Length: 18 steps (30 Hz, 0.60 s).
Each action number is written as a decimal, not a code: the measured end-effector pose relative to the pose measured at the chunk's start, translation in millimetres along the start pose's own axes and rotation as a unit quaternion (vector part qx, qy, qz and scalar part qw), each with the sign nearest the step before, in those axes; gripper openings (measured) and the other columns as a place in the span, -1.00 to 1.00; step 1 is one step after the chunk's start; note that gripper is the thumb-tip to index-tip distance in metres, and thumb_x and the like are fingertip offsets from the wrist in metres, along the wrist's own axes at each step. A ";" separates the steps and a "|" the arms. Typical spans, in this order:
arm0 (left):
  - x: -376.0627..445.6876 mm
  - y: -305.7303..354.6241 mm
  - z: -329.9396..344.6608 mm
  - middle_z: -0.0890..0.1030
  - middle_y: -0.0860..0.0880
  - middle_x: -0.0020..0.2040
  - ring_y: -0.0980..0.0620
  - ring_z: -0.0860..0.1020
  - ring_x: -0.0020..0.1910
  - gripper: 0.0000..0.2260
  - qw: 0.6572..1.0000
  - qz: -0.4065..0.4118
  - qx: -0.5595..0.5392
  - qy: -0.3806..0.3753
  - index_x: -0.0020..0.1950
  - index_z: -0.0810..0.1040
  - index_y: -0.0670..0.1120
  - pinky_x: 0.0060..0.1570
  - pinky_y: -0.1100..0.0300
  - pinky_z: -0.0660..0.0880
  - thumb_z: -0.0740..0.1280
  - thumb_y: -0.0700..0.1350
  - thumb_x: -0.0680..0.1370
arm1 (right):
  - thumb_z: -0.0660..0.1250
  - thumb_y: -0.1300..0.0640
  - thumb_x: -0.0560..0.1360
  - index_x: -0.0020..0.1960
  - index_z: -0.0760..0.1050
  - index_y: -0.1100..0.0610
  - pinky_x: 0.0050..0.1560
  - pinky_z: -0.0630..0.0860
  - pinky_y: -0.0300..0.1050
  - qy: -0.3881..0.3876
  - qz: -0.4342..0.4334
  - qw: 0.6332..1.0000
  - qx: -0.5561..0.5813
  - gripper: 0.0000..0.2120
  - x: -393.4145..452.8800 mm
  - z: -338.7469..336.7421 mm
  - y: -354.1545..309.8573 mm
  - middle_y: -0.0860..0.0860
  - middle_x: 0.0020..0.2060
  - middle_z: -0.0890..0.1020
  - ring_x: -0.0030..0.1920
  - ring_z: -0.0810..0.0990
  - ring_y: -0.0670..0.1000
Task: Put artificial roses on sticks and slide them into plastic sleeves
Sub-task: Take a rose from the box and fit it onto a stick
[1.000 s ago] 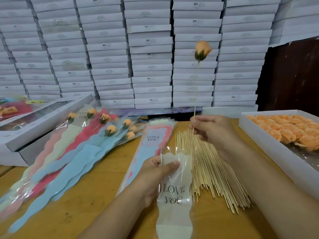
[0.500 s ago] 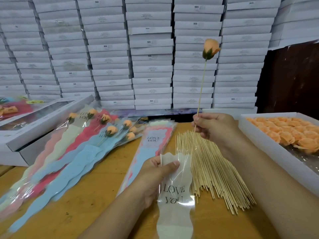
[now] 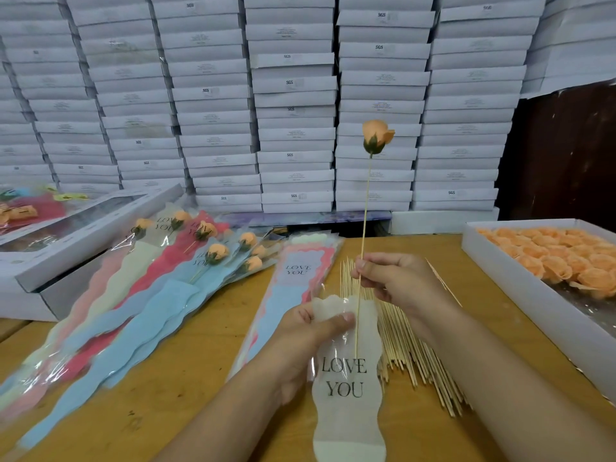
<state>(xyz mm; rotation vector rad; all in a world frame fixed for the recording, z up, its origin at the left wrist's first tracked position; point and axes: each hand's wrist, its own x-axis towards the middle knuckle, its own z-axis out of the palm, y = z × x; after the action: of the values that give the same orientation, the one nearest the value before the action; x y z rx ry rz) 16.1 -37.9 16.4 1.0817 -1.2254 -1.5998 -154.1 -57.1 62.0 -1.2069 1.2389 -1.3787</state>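
My right hand (image 3: 396, 281) pinches a thin wooden stick (image 3: 366, 215) that carries an orange rose (image 3: 376, 136) at its top. The stick stands nearly upright and its lower end is inside the mouth of a cream "LOVE YOU" plastic sleeve (image 3: 348, 378). My left hand (image 3: 308, 338) grips that sleeve near its top, thumb on the front. A pile of bare sticks (image 3: 410, 355) lies under my right forearm. A stack of unused sleeves (image 3: 293, 295) lies just left of my hands.
Several sleeved roses (image 3: 160, 281) fan out on the wooden table (image 3: 186, 378) at left. A white box of orange rose heads (image 3: 540, 258) sits at right. Open white boxes (image 3: 76, 235) stand at far left. A wall of stacked white boxes (image 3: 293, 105) fills the back.
My right hand has lowered the rose and stick, and the stick's lower end has gone down into the sleeve's mouth. My left hand keeps its grip on the sleeve.
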 end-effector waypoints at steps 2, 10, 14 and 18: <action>0.3 -0.6 -0.7 0.70 -0.27 0.04 -0.29 0.68 0.04 -0.81 1.000 0.001 0.004 -0.007 0.04 0.69 -0.18 0.08 -0.19 0.62 0.55 -0.21 0.45 | 0.45 0.18 0.50 -0.13 0.69 0.07 -0.20 0.49 -0.24 0.007 0.003 1.000 0.003 -0.93 -0.9 -0.4 2.1 -0.03 -0.22 0.75 -0.21 0.62 -0.11; -0.3 -0.1 -0.5 0.72 -0.25 -0.01 -0.19 0.70 -0.10 -0.87 1.000 0.012 0.013 -0.009 -0.03 0.72 -0.14 -0.10 0.00 0.65 0.53 -0.26 0.44 | 0.52 0.11 0.43 -0.15 0.70 0.00 0.15 0.49 -0.07 -0.004 0.021 0.999 -0.024 -0.98 -2.6 -3.7 5.2 -0.06 -0.05 0.74 0.08 0.64 -0.08; -1.4 1.3 -0.5 0.70 -0.29 0.02 -0.22 0.71 -0.07 -0.75 0.999 0.009 -0.031 -0.011 0.11 0.65 -0.26 -0.15 0.03 0.65 0.51 -0.30 0.44 | 0.51 0.15 0.45 -0.02 0.67 0.05 0.09 0.61 -0.05 -0.028 0.036 0.998 -0.032 -0.88 -3.3 -4.2 7.7 -0.02 -0.15 0.75 0.00 0.70 0.04; -4.2 2.5 0.1 0.70 -0.29 0.03 -0.25 0.70 -0.03 -0.69 1.000 0.001 -0.016 -0.021 0.17 0.61 -0.27 -0.05 -0.06 0.65 0.51 -0.30 0.44 | 0.51 0.15 0.44 -0.03 0.67 0.05 0.01 0.59 -0.11 -0.017 0.028 0.999 -0.032 -0.88 -4.1 -2.5 11.5 -0.04 -0.16 0.75 -0.03 0.71 0.01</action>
<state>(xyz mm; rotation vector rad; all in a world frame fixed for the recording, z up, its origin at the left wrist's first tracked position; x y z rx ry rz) 17.5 -34.4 19.5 1.0310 -1.2252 -1.6425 -156.0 -53.9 50.1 -1.2247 1.2919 -1.2815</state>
